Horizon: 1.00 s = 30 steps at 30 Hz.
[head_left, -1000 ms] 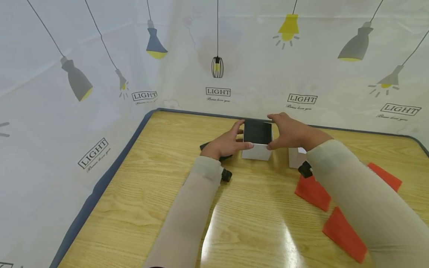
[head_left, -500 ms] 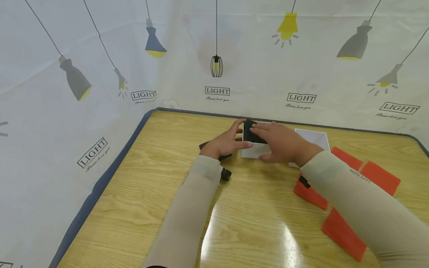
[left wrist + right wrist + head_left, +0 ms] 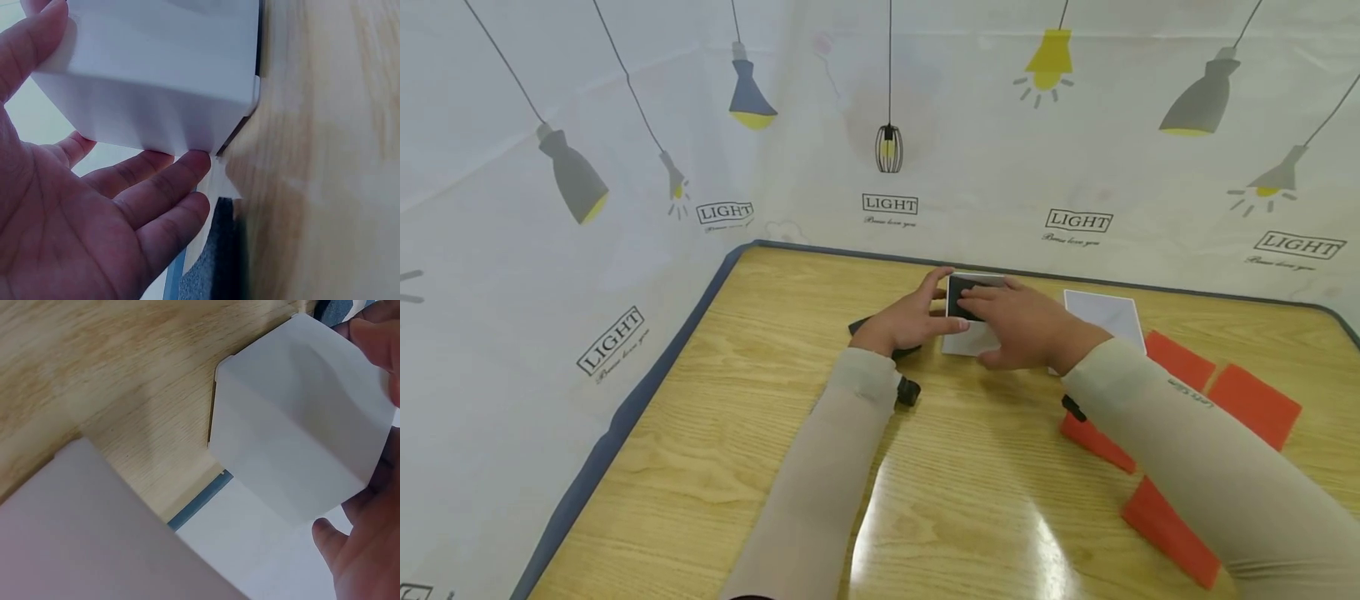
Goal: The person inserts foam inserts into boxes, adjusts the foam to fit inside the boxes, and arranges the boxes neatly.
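Hands are meeting over a small white box (image 3: 972,337) that is sitting on the wooden tabletop (image 3: 790,417) near its far edge, close to the lamp-printed backdrop (image 3: 625,167). The left hand (image 3: 904,321) is bracing the box's left side, its thumb reaching up along the far corner and its fingers lying fairly straight against the white wall; the left wrist view is showing the open palm (image 3: 69,231) with fingertips touching the lower edge of the box (image 3: 156,75). The right hand (image 3: 1018,323) is lying over the top of the box, fingers stretched out flat across a black insert (image 3: 964,293) showing in the opening. Whether those fingers are pressing the insert or merely resting on it is hard to tell from here. In the right wrist view the box (image 3: 294,419) is appearing as a white cube held between fingertips at the frame's right edge, with a pale flat surface, probably the lid (image 3: 81,537), blurring in the foreground.

Just right of the right hand a white square lid (image 3: 1105,315) is lying flat on the tabletop. Beyond the right forearm, several orange-red sheets (image 3: 1251,404) are lying spread about, partly hidden by the sleeve (image 3: 1187,467). A small black object (image 3: 868,327) is peeking out from under the left hand.
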### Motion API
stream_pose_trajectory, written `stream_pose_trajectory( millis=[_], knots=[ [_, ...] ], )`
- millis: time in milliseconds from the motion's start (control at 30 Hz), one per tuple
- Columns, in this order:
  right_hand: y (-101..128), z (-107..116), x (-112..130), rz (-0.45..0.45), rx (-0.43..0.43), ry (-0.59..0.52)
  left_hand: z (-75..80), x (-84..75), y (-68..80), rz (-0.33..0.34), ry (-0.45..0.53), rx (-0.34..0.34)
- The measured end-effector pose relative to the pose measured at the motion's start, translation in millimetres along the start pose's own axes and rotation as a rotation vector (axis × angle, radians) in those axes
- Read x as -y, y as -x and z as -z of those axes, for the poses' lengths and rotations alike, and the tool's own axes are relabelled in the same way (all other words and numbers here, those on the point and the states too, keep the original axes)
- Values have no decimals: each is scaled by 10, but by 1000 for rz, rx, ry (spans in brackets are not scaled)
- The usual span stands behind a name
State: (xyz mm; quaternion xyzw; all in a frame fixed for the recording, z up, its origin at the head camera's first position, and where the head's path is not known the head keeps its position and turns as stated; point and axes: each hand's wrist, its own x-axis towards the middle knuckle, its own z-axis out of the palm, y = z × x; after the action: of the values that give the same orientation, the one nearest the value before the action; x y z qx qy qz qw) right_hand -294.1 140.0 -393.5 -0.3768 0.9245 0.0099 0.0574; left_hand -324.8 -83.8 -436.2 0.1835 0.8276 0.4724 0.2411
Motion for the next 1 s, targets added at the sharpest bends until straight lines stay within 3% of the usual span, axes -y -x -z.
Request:
stream_pose_trajectory(
  millis=[700, 867, 1000],
  knots=[
    [-101, -61, 36, -62, 40, -25, 3, 8, 4, -1, -14, -8],
    [-78, -88, 48, -60, -25, -49, 10, 2, 13, 11, -37, -8],
    [-16, -127, 90, -72, -159, -105, 14, -9, 9, 5, -37, -1]
  ],
)
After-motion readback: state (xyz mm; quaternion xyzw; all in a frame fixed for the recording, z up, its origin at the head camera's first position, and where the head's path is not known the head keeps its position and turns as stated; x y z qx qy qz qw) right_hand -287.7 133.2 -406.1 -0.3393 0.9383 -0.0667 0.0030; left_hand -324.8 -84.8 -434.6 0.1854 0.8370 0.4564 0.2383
